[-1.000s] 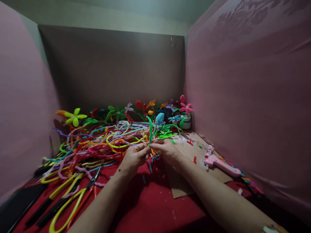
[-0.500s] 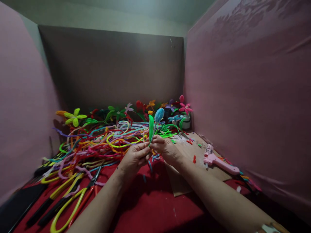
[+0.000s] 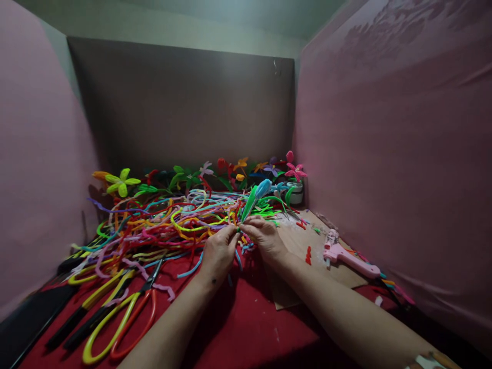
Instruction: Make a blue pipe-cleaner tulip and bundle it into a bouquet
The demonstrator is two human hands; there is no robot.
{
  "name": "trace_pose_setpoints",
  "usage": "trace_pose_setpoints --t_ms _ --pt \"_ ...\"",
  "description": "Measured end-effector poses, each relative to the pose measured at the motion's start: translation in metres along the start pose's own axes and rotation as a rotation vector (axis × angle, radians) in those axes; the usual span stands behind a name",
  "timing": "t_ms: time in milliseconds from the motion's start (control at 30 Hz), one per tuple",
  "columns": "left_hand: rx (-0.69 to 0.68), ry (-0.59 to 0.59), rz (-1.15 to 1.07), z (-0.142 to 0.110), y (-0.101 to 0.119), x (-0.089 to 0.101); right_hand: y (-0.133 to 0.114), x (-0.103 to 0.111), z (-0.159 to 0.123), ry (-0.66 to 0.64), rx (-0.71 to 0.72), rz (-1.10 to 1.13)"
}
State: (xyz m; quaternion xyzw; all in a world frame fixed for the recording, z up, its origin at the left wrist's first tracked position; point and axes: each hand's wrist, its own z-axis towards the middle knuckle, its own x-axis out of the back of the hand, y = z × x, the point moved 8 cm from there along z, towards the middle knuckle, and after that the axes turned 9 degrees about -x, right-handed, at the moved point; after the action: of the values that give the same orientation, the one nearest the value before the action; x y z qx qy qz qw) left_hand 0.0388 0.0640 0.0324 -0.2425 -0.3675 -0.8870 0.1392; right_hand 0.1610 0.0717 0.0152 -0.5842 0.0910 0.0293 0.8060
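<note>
A pipe-cleaner flower (image 3: 263, 188) with a light blue bud and a long green leaf (image 3: 249, 201) leans up and to the right between my hands. My left hand (image 3: 221, 251) pinches the low end of its stem, thumb against fingers. My right hand (image 3: 263, 236) grips the stem just beside it, fingertips closed around the leaf's base. Both sets of fingertips almost touch, and they hide most of the lower stem. Behind and to the left spreads a heap of loose coloured pipe cleaners (image 3: 154, 233).
Scissors (image 3: 144, 307) and yellow-black pliers (image 3: 92, 307) lie at front left on the red cloth (image 3: 246, 328). A pink glue gun (image 3: 348, 258) rests on cardboard (image 3: 303, 241) at right. Finished pipe-cleaner flowers (image 3: 123, 182) line the back, beside a jar (image 3: 295, 193).
The flower has tipped over to the right from nearly upright. My left hand has turned, its back now facing up more. The view has shifted slightly.
</note>
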Motion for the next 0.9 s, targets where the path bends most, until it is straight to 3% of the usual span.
trace_pose_setpoints --t_ms 133,267,333,467,600,900 --pt "0.028 0.029 -0.062 0.000 -0.005 0.000 0.001 -0.001 0.000 -0.006 -0.016 0.015" --pt "0.106 0.027 -0.304 0.003 -0.014 -0.005 0.001 -0.003 0.000 -0.010 -0.086 0.113" --pt "0.190 -0.023 -0.470 0.004 -0.018 -0.010 0.000 -0.005 0.000 -0.039 -0.122 0.161" --pt "0.335 -0.177 -0.802 -0.001 -0.011 -0.022 -0.006 -0.015 -0.002 -0.222 -0.145 0.236" --pt "0.364 -0.261 -1.025 -0.005 0.000 -0.027 -0.011 -0.019 -0.004 -0.372 -0.167 0.272" --pt "0.342 -0.436 -1.224 -0.015 0.013 -0.034 -0.017 -0.023 -0.010 -0.559 -0.162 0.204"
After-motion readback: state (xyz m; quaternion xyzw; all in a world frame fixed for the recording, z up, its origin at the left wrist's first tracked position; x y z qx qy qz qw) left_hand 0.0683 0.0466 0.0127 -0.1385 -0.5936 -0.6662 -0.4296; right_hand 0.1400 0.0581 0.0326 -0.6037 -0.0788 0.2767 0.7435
